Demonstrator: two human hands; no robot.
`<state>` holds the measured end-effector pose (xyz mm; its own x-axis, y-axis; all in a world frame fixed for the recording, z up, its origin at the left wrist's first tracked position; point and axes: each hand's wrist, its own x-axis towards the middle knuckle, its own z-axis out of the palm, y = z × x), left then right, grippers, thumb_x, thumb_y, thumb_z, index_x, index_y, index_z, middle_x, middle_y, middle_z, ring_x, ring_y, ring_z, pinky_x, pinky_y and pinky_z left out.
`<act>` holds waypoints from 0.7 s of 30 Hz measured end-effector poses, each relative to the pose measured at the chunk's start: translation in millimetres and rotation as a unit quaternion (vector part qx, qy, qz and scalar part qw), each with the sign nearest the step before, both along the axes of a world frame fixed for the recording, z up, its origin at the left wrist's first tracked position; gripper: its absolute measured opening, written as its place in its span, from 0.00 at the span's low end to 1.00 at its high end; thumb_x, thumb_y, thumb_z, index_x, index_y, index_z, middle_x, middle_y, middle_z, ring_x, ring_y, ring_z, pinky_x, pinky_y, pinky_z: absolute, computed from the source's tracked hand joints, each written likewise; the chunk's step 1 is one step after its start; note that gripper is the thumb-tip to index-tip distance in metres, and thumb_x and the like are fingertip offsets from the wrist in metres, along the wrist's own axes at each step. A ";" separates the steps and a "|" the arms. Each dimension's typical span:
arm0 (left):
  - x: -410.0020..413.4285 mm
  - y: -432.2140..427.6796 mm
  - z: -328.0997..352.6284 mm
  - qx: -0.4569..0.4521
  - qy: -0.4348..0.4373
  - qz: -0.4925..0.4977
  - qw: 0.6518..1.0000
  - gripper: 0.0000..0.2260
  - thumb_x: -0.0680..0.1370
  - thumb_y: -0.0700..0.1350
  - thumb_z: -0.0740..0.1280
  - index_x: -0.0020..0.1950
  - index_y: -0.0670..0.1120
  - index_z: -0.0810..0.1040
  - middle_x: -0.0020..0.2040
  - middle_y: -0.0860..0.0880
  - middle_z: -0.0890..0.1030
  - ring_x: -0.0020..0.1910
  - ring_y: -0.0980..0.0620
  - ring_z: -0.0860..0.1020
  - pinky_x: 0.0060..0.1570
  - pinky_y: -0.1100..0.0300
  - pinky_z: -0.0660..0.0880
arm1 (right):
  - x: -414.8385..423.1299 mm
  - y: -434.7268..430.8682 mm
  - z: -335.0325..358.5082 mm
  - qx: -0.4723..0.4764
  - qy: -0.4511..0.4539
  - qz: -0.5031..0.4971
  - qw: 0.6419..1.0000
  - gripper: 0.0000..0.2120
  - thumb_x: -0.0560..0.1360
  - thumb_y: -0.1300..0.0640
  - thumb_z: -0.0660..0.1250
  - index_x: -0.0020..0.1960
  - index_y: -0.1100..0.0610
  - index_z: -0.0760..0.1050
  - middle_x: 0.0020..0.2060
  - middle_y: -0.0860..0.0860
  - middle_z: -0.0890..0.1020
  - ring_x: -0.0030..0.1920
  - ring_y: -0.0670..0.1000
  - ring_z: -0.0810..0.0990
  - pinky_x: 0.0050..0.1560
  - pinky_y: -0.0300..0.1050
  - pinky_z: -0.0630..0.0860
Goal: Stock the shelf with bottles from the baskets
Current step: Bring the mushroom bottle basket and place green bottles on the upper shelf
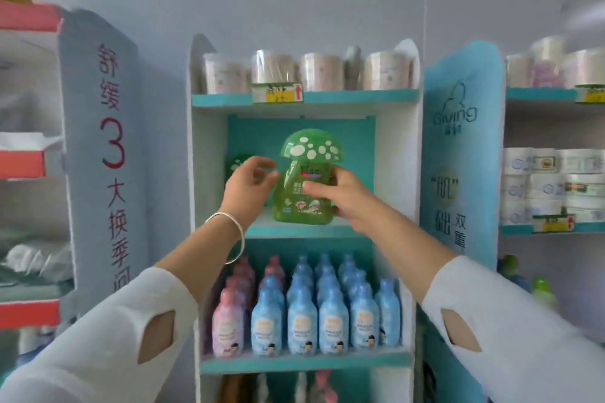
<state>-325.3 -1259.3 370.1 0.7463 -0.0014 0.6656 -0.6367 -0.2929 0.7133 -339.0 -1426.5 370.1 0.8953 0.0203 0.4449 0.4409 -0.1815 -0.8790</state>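
A green bottle (306,188) with a mushroom-shaped cap dotted in white stands at the front edge of the middle shelf (304,230) of a narrow white and teal display unit. The right hand (340,195) is wrapped around the bottle's right side, thumb across its printed label and fingers behind it, holding it upright with its base at or just above the shelf board (motion blur makes contact hard to judge). The left hand (247,186) is just beside the bottle's left side, fingers loosely curled and spread, gripping nothing; a thin silver bangle (229,235) circles that wrist. Both arms wear white sleeves. Behind the left hand, at the back left of the same shelf, part of a second green bottle (237,163) shows. On the shelf below stand tight rows of blue bottles (330,307), with pink bottles (229,314) at their left. The top shelf holds a row of clear-wrapped tubs (307,70) above a yellow price tag (277,93). To the right, a blue side panel (458,154) reads "Giving".
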 end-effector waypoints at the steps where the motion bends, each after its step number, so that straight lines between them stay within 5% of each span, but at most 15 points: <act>1: 7.8 9.5 0.8 0.022 -0.011 0.043 0.999 0.06 0.76 0.37 0.65 0.51 0.42 0.78 0.42 0.47 0.78 0.42 0.48 0.76 0.50 0.54 0.75 | 10.9 8.5 7.5 0.004 -0.003 0.000 1.000 0.10 0.71 0.62 0.72 0.49 0.51 0.75 0.49 0.50 0.82 0.47 0.50 0.81 0.49 0.45 0.78; 7: 59.0 32.5 6.9 0.119 -0.015 0.169 0.978 0.07 0.78 0.37 0.62 0.51 0.40 0.79 0.46 0.44 0.80 0.41 0.49 0.75 0.45 0.61 0.71 | 92.6 47.3 23.4 -0.034 0.026 -0.026 0.999 0.12 0.70 0.62 0.74 0.50 0.54 0.75 0.52 0.53 0.82 0.52 0.54 0.80 0.57 0.51 0.77; 12: 103.0 33.9 10.0 0.236 0.063 0.172 0.954 0.19 0.77 0.31 0.54 0.66 0.41 0.72 0.61 0.41 0.77 0.59 0.43 0.75 0.59 0.55 0.72 | 152.7 60.3 24.1 -0.075 0.088 -0.057 0.992 0.21 0.67 0.64 0.76 0.57 0.61 0.74 0.53 0.57 0.81 0.54 0.58 0.81 0.57 0.56 0.77; 21: 163.7 33.0 3.4 0.343 0.162 0.169 0.910 0.17 0.79 0.35 0.56 0.68 0.41 0.65 0.65 0.42 0.72 0.65 0.45 0.71 0.63 0.58 0.68 | 212.9 80.7 14.1 -0.033 0.212 0.003 0.977 0.22 0.73 0.67 0.69 0.66 0.62 0.70 0.62 0.61 0.77 0.60 0.60 0.76 0.55 0.60 0.72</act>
<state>-161.6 -1226.3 373.5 0.9382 -0.0674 0.3395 -0.2162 -0.8801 0.4227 -126.1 -1345.8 384.2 0.9986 0.0424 0.0316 0.0410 -0.2420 -0.9694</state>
